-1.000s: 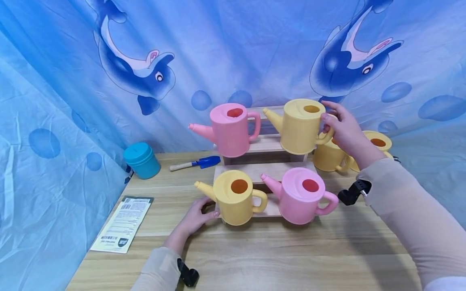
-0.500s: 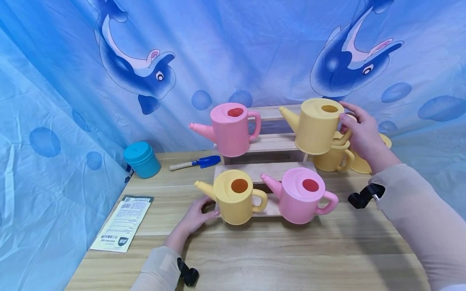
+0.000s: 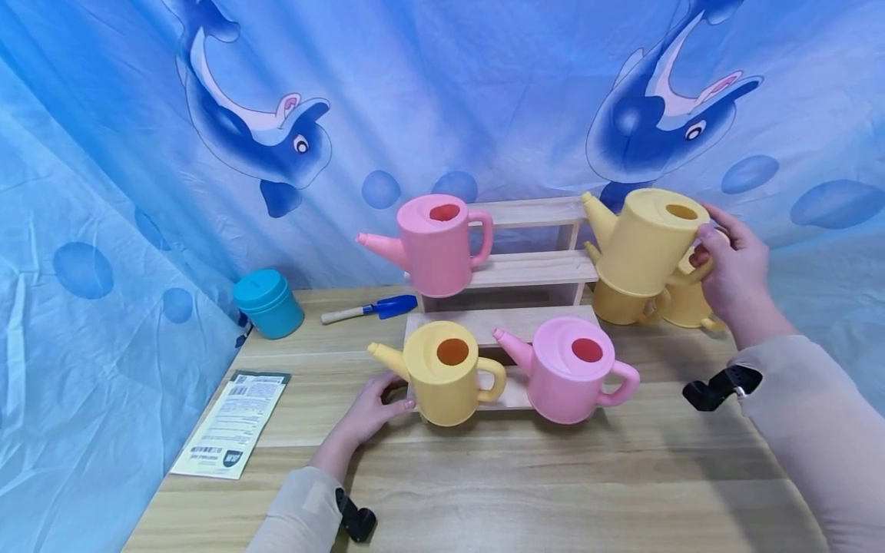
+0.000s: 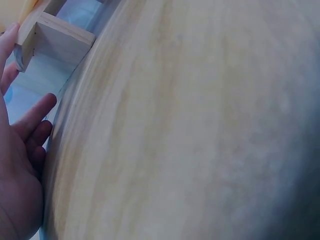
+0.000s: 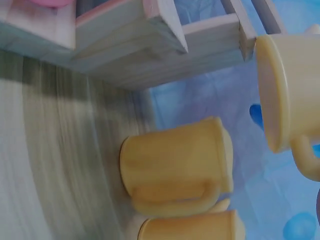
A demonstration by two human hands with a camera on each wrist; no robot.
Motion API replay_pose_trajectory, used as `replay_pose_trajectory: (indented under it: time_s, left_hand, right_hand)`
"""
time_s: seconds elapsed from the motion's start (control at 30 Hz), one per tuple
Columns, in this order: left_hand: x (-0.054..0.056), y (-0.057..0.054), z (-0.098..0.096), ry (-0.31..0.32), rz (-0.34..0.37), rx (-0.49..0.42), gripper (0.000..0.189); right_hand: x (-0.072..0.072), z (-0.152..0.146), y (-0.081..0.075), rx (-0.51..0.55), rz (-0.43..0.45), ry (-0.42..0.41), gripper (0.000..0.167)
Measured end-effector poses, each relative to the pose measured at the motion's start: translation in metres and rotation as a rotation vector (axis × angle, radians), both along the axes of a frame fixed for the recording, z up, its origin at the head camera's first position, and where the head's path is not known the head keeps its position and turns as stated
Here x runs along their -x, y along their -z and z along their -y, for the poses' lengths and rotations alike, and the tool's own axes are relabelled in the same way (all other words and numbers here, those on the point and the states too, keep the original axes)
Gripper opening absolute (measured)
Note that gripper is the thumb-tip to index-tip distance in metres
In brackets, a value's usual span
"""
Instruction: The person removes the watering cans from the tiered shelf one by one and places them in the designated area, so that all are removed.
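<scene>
My right hand (image 3: 740,269) grips the handle of a yellow watering can (image 3: 646,242), which hangs in the air right of the wooden stepped shelf (image 3: 532,269). In the right wrist view this raised watering can (image 5: 300,90) is cut off by the edge. Two more yellow watering cans stand on the table below; the nearer one (image 5: 175,160) shows its handle. My left hand (image 3: 369,411) holds the left end of the lowest shelf board, beside another yellow watering can (image 3: 442,376). In the left wrist view, thumb and fingertip meet the board's corner (image 4: 27,50).
A pink watering can (image 3: 437,250) stands high on the shelf's left, another pink one (image 3: 571,372) low on its right. Left on the table (image 3: 525,491) are a blue trowel (image 3: 394,307), a teal canister (image 3: 270,303) and a printed packet (image 3: 231,426). A dolphin curtain (image 3: 449,92) hangs behind.
My right hand has carried the yellow watering can rightward, off from above the shelf to over the yellow cans on the table. The left hand has stayed in place.
</scene>
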State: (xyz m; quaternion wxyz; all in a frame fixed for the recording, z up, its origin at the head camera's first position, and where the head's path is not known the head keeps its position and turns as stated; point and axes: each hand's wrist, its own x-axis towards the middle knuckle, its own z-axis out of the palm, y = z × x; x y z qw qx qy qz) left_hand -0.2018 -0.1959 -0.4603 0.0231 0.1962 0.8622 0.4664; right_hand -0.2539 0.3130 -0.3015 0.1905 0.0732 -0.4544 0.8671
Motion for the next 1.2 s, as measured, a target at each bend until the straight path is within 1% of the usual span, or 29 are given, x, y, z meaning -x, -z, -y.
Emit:
replay_pose_trajectory:
  time_s: [0.07, 0.17, 0.33, 0.4, 0.5, 0.67, 0.77, 0.87, 0.93, 1.0, 1.1, 1.2]
  left_hand:
    - [0.004, 0.008, 0.002, -0.010, 0.003, 0.005, 0.046]
    - [0.006, 0.012, 0.004, -0.006, 0.005, 0.004, 0.047]
    - [0.005, 0.011, 0.005, -0.002, 0.001, -0.011, 0.048]
    - [0.005, 0.011, 0.005, -0.004, 0.002, -0.006, 0.048]
    - [0.005, 0.011, 0.005, -0.006, 0.006, 0.000, 0.048]
    - [0.005, 0.011, 0.005, -0.016, 0.010, 0.003, 0.049]
    - [0.006, 0.012, 0.005, -0.010, 0.009, -0.002, 0.048]
    - [0.006, 0.012, 0.005, -0.001, 0.005, -0.004, 0.047]
    - [0.007, 0.012, 0.005, -0.002, 0.002, 0.001, 0.046]
    - [0.006, 0.010, 0.004, -0.004, 0.004, 0.003, 0.046]
    - [-0.001, -0.004, 0.000, 0.000, 0.010, 0.005, 0.047]
    - [-0.007, -0.017, -0.004, 0.007, 0.024, 0.009, 0.048]
  right_hand:
    - [-0.003, -0.005, 0.003, 0.007, 0.018, 0.008, 0.036]
    - [-0.008, -0.012, 0.010, -0.026, 0.059, 0.033, 0.040]
    - [-0.017, -0.022, 0.024, -0.095, 0.137, 0.052, 0.052]
    - [-0.020, -0.026, 0.031, -0.100, 0.145, 0.047, 0.051]
    - [-0.024, -0.029, 0.042, -0.094, 0.135, 0.050, 0.049]
    - [-0.029, -0.032, 0.062, -0.111, 0.137, 0.096, 0.044]
    - [-0.029, -0.031, 0.072, -0.122, 0.139, 0.099, 0.042]
    - [-0.030, -0.030, 0.082, -0.171, 0.158, 0.104, 0.041]
    - [-0.031, -0.029, 0.088, -0.237, 0.191, 0.110, 0.041]
    - [-0.032, -0.027, 0.094, -0.299, 0.223, 0.120, 0.041]
    - [-0.034, -0.026, 0.102, -0.388, 0.282, 0.135, 0.041]
    - [-0.035, -0.026, 0.109, -0.502, 0.349, 0.174, 0.041]
